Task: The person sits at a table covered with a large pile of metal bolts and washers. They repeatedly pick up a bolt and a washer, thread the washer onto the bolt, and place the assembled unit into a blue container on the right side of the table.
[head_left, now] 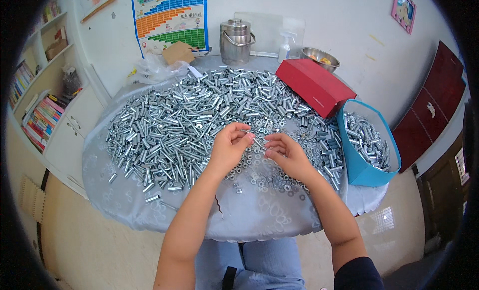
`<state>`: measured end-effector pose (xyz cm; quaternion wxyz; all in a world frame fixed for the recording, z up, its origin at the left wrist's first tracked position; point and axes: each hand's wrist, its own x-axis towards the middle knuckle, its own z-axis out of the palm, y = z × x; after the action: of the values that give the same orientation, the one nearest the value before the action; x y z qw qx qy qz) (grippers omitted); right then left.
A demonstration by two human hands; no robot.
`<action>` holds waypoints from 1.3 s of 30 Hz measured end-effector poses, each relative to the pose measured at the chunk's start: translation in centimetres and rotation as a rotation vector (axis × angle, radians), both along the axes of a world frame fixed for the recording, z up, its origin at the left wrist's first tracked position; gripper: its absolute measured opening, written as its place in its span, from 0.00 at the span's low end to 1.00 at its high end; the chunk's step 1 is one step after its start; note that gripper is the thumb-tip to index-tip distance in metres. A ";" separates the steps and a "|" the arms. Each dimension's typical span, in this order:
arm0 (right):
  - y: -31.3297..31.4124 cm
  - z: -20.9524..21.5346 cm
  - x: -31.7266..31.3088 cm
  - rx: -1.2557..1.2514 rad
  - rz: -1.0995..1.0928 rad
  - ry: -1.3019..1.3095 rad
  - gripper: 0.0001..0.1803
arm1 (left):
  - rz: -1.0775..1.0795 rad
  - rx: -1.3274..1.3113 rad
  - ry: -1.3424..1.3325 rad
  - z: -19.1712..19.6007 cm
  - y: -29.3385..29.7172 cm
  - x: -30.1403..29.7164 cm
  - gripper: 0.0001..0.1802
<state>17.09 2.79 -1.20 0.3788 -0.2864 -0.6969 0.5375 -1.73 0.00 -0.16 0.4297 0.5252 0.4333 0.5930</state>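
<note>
Between my hands, over the table, is a slim silver bolt (258, 142), tilted down toward the right. The thumb and fingertips of my left hand (231, 146) pinch its upper end. My right hand (286, 154) closes its curled fingers at the lower end; whether a nut or washer sits there is too small to tell. Under and behind both hands spreads a wide heap of loose silver metal sleeves and bolts (169, 125). Small nuts and washers (264, 175) lie scattered just below my hands.
A blue fabric bin (368, 174) full of metal parts stands at the right, beside a red box (315, 84). Toward the wall are a steel pot (236, 43), a spray bottle (285, 49), a metal bowl (333, 65) and a clear plastic bag (157, 70). A grey cloth (119, 202) covers the table.
</note>
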 end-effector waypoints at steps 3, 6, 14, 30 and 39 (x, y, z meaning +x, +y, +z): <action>-0.2 0.5 0.0 -0.056 -0.013 0.013 0.20 | -0.052 -0.063 -0.061 0.2 0.0 0.1 0.12; -0.2 0.7 -0.1 -0.037 -0.060 0.003 0.20 | -0.086 -0.097 -0.095 -0.2 -0.1 0.2 0.13; -0.1 1.1 0.3 0.128 -0.139 0.048 0.22 | -0.147 -0.210 -0.015 -0.1 -0.7 1.7 0.13; -0.4 2.2 0.4 -0.074 -0.121 0.259 0.10 | -0.417 -0.467 -0.376 0.7 -0.9 2.0 0.17; -0.7 2.4 0.4 -0.096 -0.046 0.198 0.10 | -0.456 -0.557 -0.379 -0.3 -0.6 2.5 0.23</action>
<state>17.54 2.05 1.24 0.4439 -0.2657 -0.6226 0.5871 0.79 -0.59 -0.44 0.7484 0.3529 0.3628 0.4287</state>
